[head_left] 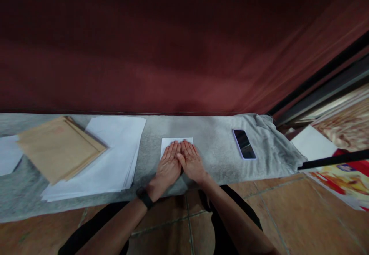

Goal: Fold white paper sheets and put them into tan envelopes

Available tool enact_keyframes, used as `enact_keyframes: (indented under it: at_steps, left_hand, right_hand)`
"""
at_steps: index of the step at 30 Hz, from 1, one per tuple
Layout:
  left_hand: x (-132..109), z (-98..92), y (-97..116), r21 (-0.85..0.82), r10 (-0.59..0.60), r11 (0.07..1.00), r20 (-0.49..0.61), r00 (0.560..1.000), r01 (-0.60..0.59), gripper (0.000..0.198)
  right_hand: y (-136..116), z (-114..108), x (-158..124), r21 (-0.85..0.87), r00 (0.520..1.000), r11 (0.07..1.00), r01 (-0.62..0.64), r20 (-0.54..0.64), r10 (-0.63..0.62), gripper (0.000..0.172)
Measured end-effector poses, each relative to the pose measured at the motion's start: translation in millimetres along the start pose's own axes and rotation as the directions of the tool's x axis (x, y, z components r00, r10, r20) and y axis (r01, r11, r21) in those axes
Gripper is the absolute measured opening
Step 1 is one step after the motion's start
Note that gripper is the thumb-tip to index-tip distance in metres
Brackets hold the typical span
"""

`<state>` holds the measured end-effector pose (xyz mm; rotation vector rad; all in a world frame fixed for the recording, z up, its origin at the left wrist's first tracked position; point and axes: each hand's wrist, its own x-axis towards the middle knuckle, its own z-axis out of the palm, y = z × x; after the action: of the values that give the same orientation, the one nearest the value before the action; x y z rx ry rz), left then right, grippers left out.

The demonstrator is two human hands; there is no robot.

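Observation:
A small white piece of paper (167,141) lies on the grey cloth in front of me, mostly covered by my hands. My left hand (169,163) rests flat on it, palm down, with a dark band on the wrist. Beside it and touching it, my right hand (191,163) presses flat on the paper too, its thumb over the left hand's edge. Both sets of fingers are stretched out and point away from me. Whether the paper is folded under my palms is hidden.
To the left, brown envelopes (57,147) overlap a stack of white sheets (115,163), and another white paper (8,155) sits at the far left. A phone (244,144) lies on the grey cloth (213,132) at right. A dark red cloth wall (173,63) rises behind.

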<state>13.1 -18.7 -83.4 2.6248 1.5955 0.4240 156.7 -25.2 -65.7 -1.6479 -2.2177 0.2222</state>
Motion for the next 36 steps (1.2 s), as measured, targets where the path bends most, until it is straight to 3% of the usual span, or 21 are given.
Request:
enact_keyframes:
  at_steps: [11,23,30,36]
  left_hand:
    - [1.0,-14.7,-31.9,0.072,-0.156,0.985,-0.024,0.987,0.157,0.065]
    - [0.5,-23.6,-33.6,0.123,-0.231,0.964,-0.046,0.972,0.235,0.064]
    - [2.1,-15.9,-7.8,0.039,0.001,0.999,0.014,1.0,-0.002,0.059]
    - [11.6,-9.8,0.6,0.059,-0.006,0.998,0.083,0.997,0.002,0.061]
  right_hand:
    - [25.6,3.0,-6.4,-0.184,0.994,0.981,-0.054,-0.099,0.036,0.063]
    - [32.7,-4.8,-7.6,-0.176,0.989,0.976,-0.125,-0.1,0.109,0.059]
    - [9.3,-7.6,0.6,-0.055,1.0,0.998,-0.001,0.024,0.003,0.059]
    - [4.1,-3.8,5.4,-0.048,0.999,0.999,-0.019,0.039,0.02,0.059]
